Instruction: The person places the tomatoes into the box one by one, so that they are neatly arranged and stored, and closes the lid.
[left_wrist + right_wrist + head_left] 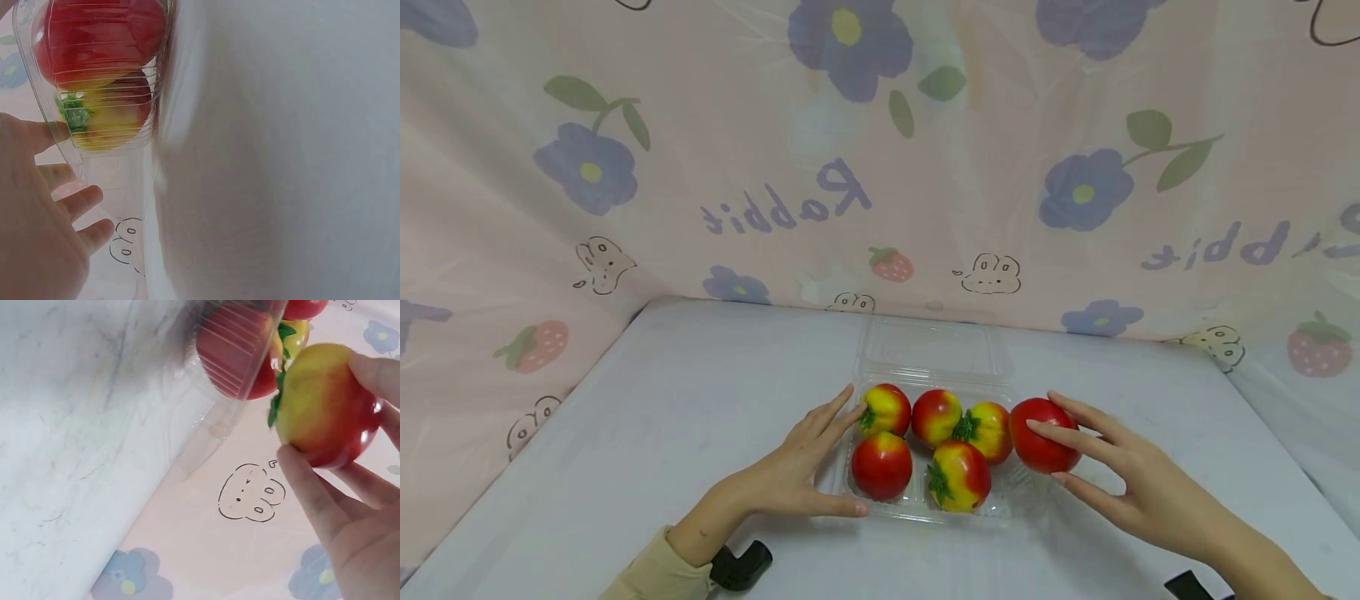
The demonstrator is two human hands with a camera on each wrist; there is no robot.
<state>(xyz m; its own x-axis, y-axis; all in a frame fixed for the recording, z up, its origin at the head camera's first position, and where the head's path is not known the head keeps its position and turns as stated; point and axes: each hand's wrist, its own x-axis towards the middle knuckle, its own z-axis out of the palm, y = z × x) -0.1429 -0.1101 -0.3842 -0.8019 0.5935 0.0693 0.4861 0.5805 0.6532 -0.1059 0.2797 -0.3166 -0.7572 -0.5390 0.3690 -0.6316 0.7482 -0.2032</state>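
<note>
My right hand (1131, 471) holds a red-and-yellow, tomato-like fruit (1039, 437) between thumb and fingers, at the right edge of a clear plastic clamshell box (917, 510). In the right wrist view that fruit (328, 406) is off the table beside the box, its green leafy end turned toward the box. Several similar fruits sit inside, among them one at the front left (882, 467) and one at the front right (959, 477). My left hand (793, 471) is spread along the box's left side. Its fingers (53, 134) are extended at the rim in the left wrist view.
The box's clear lid (934, 348) lies folded back toward the rear of the white table (715, 375). A patterned cloth (925, 167) hangs behind and along the sides. A black strap piece (741, 565) shows at the left wrist.
</note>
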